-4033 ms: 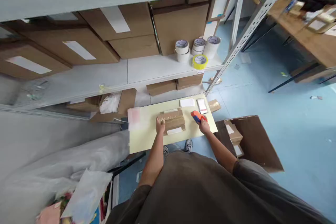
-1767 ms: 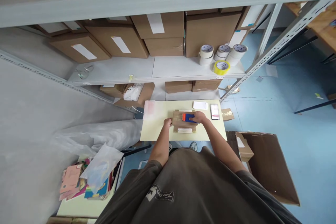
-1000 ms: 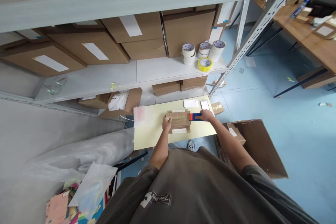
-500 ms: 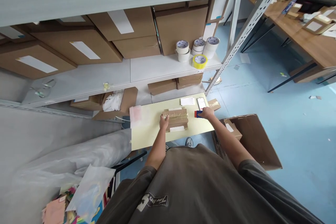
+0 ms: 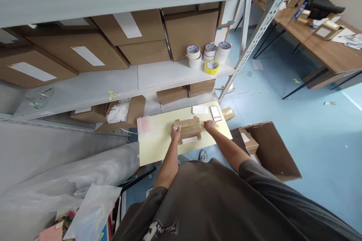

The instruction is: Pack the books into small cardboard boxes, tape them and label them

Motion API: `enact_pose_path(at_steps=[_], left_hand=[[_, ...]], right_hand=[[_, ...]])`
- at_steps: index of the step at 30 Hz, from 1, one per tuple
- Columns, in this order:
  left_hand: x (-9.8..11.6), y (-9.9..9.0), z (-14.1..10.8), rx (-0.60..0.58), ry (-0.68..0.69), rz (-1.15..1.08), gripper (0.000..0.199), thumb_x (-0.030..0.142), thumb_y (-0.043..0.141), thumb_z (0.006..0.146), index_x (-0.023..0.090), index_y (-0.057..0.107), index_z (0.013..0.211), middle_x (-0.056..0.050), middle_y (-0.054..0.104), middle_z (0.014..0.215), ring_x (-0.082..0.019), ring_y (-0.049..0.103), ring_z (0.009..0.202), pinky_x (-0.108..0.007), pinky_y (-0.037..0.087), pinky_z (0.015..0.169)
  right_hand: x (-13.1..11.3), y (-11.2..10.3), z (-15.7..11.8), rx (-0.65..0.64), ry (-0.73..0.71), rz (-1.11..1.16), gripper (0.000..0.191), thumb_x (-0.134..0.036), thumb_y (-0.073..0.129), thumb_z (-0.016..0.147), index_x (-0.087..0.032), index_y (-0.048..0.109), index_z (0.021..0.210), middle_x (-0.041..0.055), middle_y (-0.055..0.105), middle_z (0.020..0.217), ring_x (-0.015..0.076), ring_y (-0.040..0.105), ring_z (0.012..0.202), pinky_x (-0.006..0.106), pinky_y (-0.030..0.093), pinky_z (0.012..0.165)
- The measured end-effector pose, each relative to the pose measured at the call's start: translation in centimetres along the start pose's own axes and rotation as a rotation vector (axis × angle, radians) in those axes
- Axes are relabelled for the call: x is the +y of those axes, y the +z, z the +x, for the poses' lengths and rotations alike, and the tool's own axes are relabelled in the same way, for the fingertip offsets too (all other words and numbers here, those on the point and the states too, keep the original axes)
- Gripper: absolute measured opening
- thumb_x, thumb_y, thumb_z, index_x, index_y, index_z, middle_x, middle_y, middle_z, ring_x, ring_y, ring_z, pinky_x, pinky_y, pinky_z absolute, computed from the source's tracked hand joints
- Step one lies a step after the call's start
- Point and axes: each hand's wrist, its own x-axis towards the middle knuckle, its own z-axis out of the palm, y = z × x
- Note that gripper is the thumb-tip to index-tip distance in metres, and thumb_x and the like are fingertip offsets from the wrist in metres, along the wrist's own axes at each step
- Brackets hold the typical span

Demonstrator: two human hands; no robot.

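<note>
A brown cardboard box [image 5: 190,131], crossed with clear yellowish tape, lies on the pale yellow tabletop [image 5: 158,135]. White labels or papers show at its front and back edges. My left hand [image 5: 175,132] grips its left end, thumb on top. Just beyond the right end, my right hand [image 5: 210,125] is closed in a fist; what it holds is mostly hidden. A small yellow bit [image 5: 217,128] shows beside that wrist. Behind the box lie white papers [image 5: 200,109], and a printed label sheet [image 5: 215,113] lies farther right.
A shelf rack stands ahead with large cartons [image 5: 144,32], white tape rolls [image 5: 194,55] and a yellow tape roll [image 5: 212,66]. An open carton [image 5: 277,150] holding smaller boxes is on the floor at right. A wooden desk [image 5: 325,51] stands beyond. Plastic-wrapped material [image 5: 113,163] lies at left.
My right hand has moved left from the blue-and-red item to the box's right end; that item no longer shows on the table. My left hand stays on the box. The view has shifted slightly.
</note>
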Motion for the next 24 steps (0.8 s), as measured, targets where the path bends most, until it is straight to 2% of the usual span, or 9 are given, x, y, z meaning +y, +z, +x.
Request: enact_pose_path(at_steps=[4, 6, 8, 10, 13, 16, 20, 22, 24], left_hand=[[-0.6, -0.2, -0.1, -0.014, 0.021, -0.018, 0.055, 0.049, 0.056, 0.103, 0.019, 0.05, 0.149, -0.015, 0.065, 0.149, -0.028, 0.064, 0.135, -0.033, 0.049, 0.106], [-0.7, -0.2, -0.1, -0.016, 0.015, -0.034, 0.058, 0.049, 0.057, 0.103, 0.017, 0.049, 0.151, -0.017, 0.063, 0.151, -0.029, 0.062, 0.136, -0.033, 0.049, 0.107], [-0.7, -0.2, -0.1, -0.019, 0.001, -0.037, 0.062, 0.05, 0.058, 0.102, 0.017, 0.047, 0.153, -0.018, 0.062, 0.152, -0.03, 0.061, 0.138, -0.033, 0.049, 0.106], [-0.6, -0.2, -0.1, -0.023, -0.022, -0.031, 0.064, 0.053, 0.058, 0.102, 0.017, 0.045, 0.154, -0.017, 0.063, 0.152, -0.03, 0.062, 0.137, -0.033, 0.05, 0.104], [-0.3, -0.4, 0.0, -0.041, -0.042, -0.03, 0.061, 0.054, 0.059, 0.101, 0.019, 0.049, 0.15, -0.016, 0.066, 0.147, -0.03, 0.066, 0.132, -0.033, 0.051, 0.101], [-0.3, -0.8, 0.0, -0.054, -0.07, -0.04, 0.059, 0.054, 0.064, 0.098, 0.019, 0.055, 0.144, -0.016, 0.069, 0.142, -0.032, 0.068, 0.128, -0.035, 0.052, 0.1], [-0.8, -1.9, -0.5, -0.032, -0.13, -0.099, 0.052, 0.049, 0.075, 0.09, 0.017, 0.063, 0.129, -0.018, 0.073, 0.134, -0.033, 0.07, 0.125, -0.038, 0.053, 0.1], [-1.3, -2.7, -0.9, -0.049, -0.129, -0.183, 0.048, 0.049, 0.08, 0.085, 0.018, 0.067, 0.119, -0.016, 0.077, 0.124, -0.032, 0.072, 0.118, -0.037, 0.055, 0.096], [-1.7, -3.8, -1.2, -0.025, -0.134, -0.285, 0.049, 0.056, 0.08, 0.084, 0.018, 0.069, 0.113, -0.014, 0.079, 0.112, -0.031, 0.074, 0.111, -0.037, 0.056, 0.091]], right_hand=[[2.8, 3.9, -2.4, 0.029, 0.189, 0.087, 0.051, -0.043, 0.041, 0.11, -0.01, 0.066, 0.138, 0.024, 0.074, 0.126, 0.0304, 0.071, 0.118, 0.037, 0.051, 0.097], [4.6, 5.4, -3.0, 0.051, 0.233, 0.115, 0.049, -0.038, 0.038, 0.11, -0.008, 0.064, 0.14, 0.0251, 0.07, 0.135, 0.0315, 0.064, 0.131, 0.04, 0.045, 0.108], [6.0, 6.1, -3.2, 0.041, 0.258, 0.13, 0.047, -0.029, 0.042, 0.106, -0.007, 0.062, 0.142, 0.027, 0.064, 0.143, 0.0346, 0.055, 0.141, 0.045, 0.04, 0.114], [6.4, 6.0, -3.1, 0.06, 0.234, 0.185, 0.046, -0.025, 0.044, 0.103, -0.006, 0.063, 0.14, 0.0293, 0.061, 0.146, 0.0376, 0.051, 0.143, 0.048, 0.038, 0.115], [4.3, 5.1, -2.6, 0.094, 0.047, 0.376, 0.047, -0.032, 0.039, 0.106, -0.009, 0.065, 0.137, 0.027, 0.066, 0.138, 0.0362, 0.058, 0.135, 0.046, 0.041, 0.113], [0.4, 4.8, -2.1, 0.035, -0.086, 0.523, 0.048, -0.044, 0.044, 0.105, -0.018, 0.062, 0.141, 0.0158, 0.072, 0.132, 0.0291, 0.066, 0.124, 0.037, 0.048, 0.106], [-3.1, 5.2, -2.0, -0.075, -0.049, 0.854, 0.059, -0.057, 0.059, 0.095, -0.018, 0.06, 0.139, 0.0173, 0.071, 0.133, 0.0307, 0.066, 0.122, 0.039, 0.049, 0.106], [-3.3, 5.1, -2.3, -0.097, -0.006, 0.944, 0.058, -0.062, 0.061, 0.092, -0.018, 0.065, 0.13, 0.0178, 0.072, 0.129, 0.0314, 0.066, 0.12, 0.041, 0.051, 0.104], [-3.0, 4.7, -2.7, -0.094, 0.017, 1.003, 0.06, -0.067, 0.056, 0.092, -0.018, 0.066, 0.123, 0.017, 0.073, 0.126, 0.0304, 0.067, 0.117, 0.04, 0.054, 0.099]])
